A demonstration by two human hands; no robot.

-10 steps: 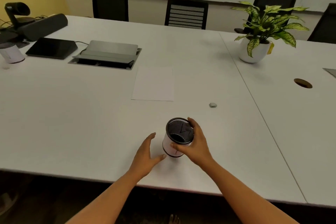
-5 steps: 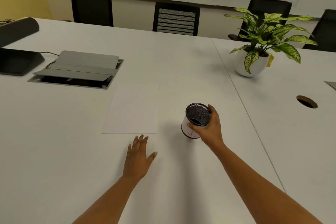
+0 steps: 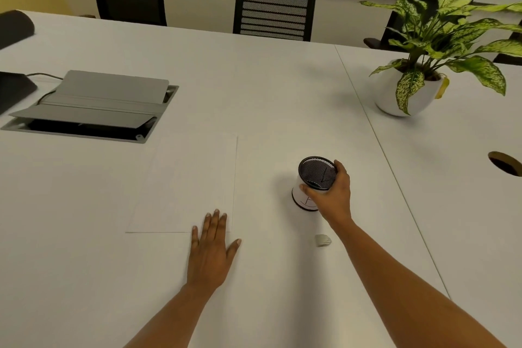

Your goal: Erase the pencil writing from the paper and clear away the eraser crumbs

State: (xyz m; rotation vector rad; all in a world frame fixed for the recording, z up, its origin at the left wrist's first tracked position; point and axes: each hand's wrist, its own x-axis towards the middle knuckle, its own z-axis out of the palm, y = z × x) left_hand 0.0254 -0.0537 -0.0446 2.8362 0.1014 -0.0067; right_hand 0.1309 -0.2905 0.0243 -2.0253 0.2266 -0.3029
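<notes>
Paper [image 3: 183, 183], plain white, flat.

Pencil marks on the paper [image 3: 183, 183] are too faint to read. The left hand [image 3: 210, 254] covers a short stretch of the paper's near edge. The right hand [image 3: 332, 198] hides the right wall of the cup [image 3: 315, 172]; a thin dark item inside the mesh cannot be identified. The eraser [image 3: 322, 240] is too small to show surface detail. The right edge cuts off the plant [image 3: 440, 37] and the hole [image 3: 504, 167]; the left edge cuts off a black device [image 3: 14, 90].
</notes>
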